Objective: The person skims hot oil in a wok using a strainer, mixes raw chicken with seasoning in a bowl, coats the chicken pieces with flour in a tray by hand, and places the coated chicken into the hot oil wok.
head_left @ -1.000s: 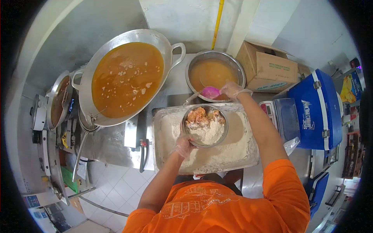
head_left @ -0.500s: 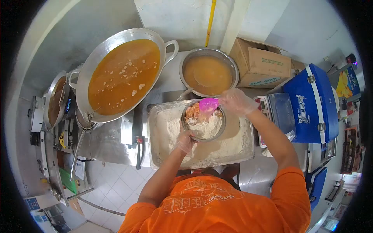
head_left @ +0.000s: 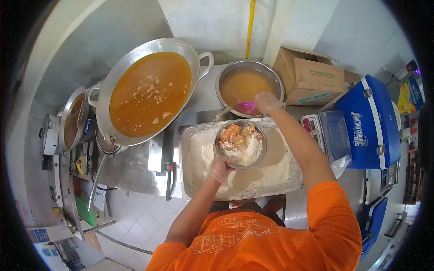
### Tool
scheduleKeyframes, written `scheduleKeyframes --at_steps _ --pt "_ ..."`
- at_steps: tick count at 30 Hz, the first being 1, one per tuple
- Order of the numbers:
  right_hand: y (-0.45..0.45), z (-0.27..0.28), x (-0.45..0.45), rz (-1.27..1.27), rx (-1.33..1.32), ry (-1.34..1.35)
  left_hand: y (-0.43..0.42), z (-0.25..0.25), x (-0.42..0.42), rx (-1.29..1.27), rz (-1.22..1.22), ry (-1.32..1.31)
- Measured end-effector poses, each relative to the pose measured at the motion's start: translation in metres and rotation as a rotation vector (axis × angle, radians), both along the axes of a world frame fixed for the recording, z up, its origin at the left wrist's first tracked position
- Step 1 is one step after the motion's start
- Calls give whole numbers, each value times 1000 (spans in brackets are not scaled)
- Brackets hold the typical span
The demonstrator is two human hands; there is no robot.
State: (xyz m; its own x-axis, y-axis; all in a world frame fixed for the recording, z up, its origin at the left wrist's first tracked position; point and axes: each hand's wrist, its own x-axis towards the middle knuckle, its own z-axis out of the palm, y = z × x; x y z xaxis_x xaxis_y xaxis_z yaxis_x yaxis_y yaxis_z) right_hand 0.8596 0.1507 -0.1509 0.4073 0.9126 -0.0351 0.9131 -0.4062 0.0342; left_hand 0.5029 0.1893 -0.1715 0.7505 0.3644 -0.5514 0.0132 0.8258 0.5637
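Gloved in clear plastic, my left hand (head_left: 220,169) grips the lower left rim of a round metal bowl (head_left: 264,156). Inside the bowl lie reddish meat pieces (head_left: 233,137) and white flour (head_left: 253,151). The bowl is above a large rectangular tray (head_left: 280,180) coated with flour. My right hand (head_left: 267,103), also gloved, is closed on a pink scoop (head_left: 247,107). The scoop is at the near edge of a second metal bowl (head_left: 222,97), over its cloudy orange-brown liquid (head_left: 246,86).
A wide two-handled pan (head_left: 105,97) of brown liquid stands at the left, with a smaller pan (head_left: 63,122) beyond it. At the right are a cardboard box (head_left: 316,79), a scale (head_left: 312,126), a clear container (head_left: 335,135) and a blue cooler (head_left: 366,122).
The pink scoop went from the liquid bowl to above the meat and flour, then back to the liquid bowl with my right hand. My left hand has kept its hold on the bowl.
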Motion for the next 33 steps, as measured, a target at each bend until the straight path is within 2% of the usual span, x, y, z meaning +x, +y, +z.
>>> scheduleKeyframes --at_steps 2,5,8,13,17,20,23,27,29,33 --pt "9 -8 9 -7 -126 169 -2 7 0 -17 18 19" --pt "1 3 9 -185 10 593 -1 14 -2 1 -1 -18" --pt "-10 0 14 -168 163 783 1 3 -3 5 -21 -16" --pt "-42 70 -29 -51 121 693 -1 -3 -2 20 -14 -26" --pt "-72 85 -62 29 72 563 -1 -5 -2 35 -31 -13" --pt "-91 112 -93 287 365 363 -2 4 -1 13 -30 -24" --pt "-93 99 -85 308 241 -60 -3 0 -1 49 4 -52" --pt "-66 97 -57 147 347 -113 0 -14 -4 26 -21 -33" --pt "-47 63 -31 143 306 -146 0 -10 -3 61 -23 -70" --pt "-13 -3 -6 61 185 -30 1 -12 -4 38 -33 -38"
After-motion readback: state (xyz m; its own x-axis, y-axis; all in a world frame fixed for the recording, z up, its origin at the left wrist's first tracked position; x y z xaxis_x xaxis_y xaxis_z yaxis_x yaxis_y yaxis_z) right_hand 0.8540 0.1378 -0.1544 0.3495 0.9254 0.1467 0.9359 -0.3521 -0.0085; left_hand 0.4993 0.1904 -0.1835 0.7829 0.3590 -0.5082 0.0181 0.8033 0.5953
